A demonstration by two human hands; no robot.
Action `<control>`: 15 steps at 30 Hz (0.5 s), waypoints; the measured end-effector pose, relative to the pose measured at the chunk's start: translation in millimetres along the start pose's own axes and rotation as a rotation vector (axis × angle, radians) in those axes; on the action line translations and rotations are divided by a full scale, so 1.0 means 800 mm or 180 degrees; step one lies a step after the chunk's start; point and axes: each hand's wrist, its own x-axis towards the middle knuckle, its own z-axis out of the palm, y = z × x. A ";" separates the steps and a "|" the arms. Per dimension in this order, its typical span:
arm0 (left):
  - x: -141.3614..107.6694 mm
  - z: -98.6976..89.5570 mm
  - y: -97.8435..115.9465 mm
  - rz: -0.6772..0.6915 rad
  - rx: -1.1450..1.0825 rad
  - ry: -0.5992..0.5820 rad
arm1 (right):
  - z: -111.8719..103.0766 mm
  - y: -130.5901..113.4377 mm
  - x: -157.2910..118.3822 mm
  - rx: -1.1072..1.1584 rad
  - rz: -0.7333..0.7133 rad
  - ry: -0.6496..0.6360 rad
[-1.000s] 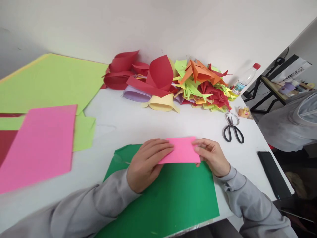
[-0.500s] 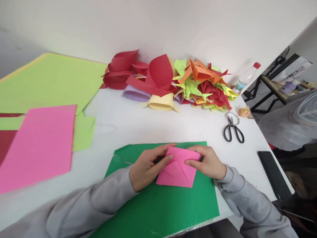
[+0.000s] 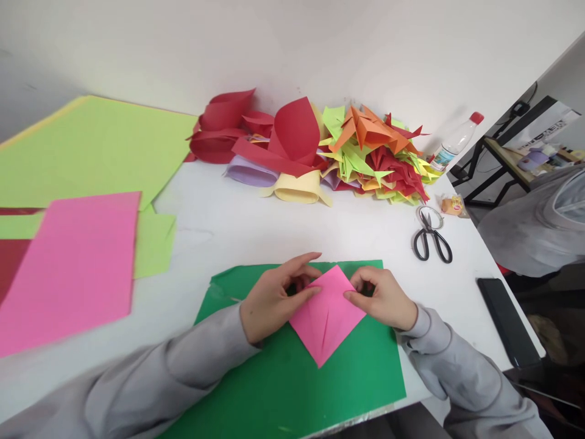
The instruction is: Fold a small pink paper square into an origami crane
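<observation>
A folded pink paper square (image 3: pixel 326 320) is held between my hands, one corner aimed at me and another away. Creases fan out toward its near corner. My left hand (image 3: pixel 276 299) pinches the left edge, thumb on top and index finger raised. On the opposite edge, my right hand (image 3: pixel 381 296) grips the paper between thumb and curled fingers. Beneath both hands lies a green board (image 3: pixel 356 384). Parts of the fingers behind the paper are hidden.
Scissors (image 3: pixel 432 238) and a black phone (image 3: pixel 507 323) lie to the right. Several folded paper pieces (image 3: pixel 370 152), red rolled paper (image 3: pixel 297 134) and a bottle (image 3: pixel 452 146) stand along the wall. Pink sheets (image 3: pixel 86 262) and lime sheets (image 3: pixel 105 152) cover the left.
The pink paper has turned between my hands, from lying square to pointing a corner at me. My left index finger has lifted, and the right fingers have curled in more.
</observation>
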 end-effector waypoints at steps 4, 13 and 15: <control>0.004 -0.001 -0.004 0.0327 0.0583 0.0008 | 0.004 -0.001 0.008 -0.0483 -0.0291 0.0085; 0.010 -0.003 -0.009 0.0874 0.1320 -0.0006 | 0.011 0.005 0.019 -0.0958 -0.0528 0.0225; 0.011 -0.003 -0.010 0.0935 0.1366 -0.0027 | 0.012 0.006 0.017 -0.1000 -0.0578 0.0181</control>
